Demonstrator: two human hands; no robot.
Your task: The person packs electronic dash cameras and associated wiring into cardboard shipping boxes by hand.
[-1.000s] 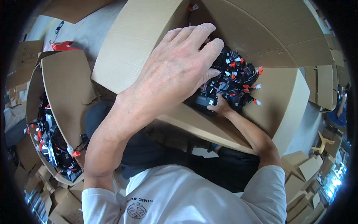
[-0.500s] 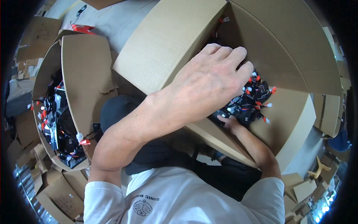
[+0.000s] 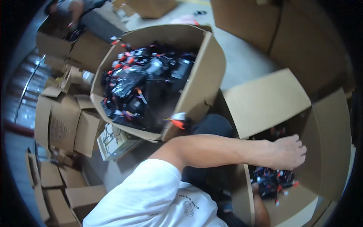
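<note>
My left hand (image 3: 286, 152) is above the open cardboard box (image 3: 251, 196) at the right, back upward and fingers curled downward. Its fingertips are hidden, so anything in its grasp does not show. Under it in the box lies a heap of black electronic parts (image 3: 270, 183) with short wires and red and white connectors. Beside the heap's left edge, inside the box, is my right hand (image 3: 256, 188). It is dim and blurred, with its fingers mostly hidden among the parts.
A second open carton (image 3: 194, 87), full of similar black parts, stands left of centre; a wire with a red and white connector (image 3: 177, 121) hangs over its wall. Flattened boxes (image 3: 64, 128) crowd the left. Another person's arm (image 3: 75, 13) reaches into a box at the far left.
The view has swung left, bringing the full carton to the middle and the working box to the right edge. My left hand still hovers over the box, and my right hand stays inside it.
</note>
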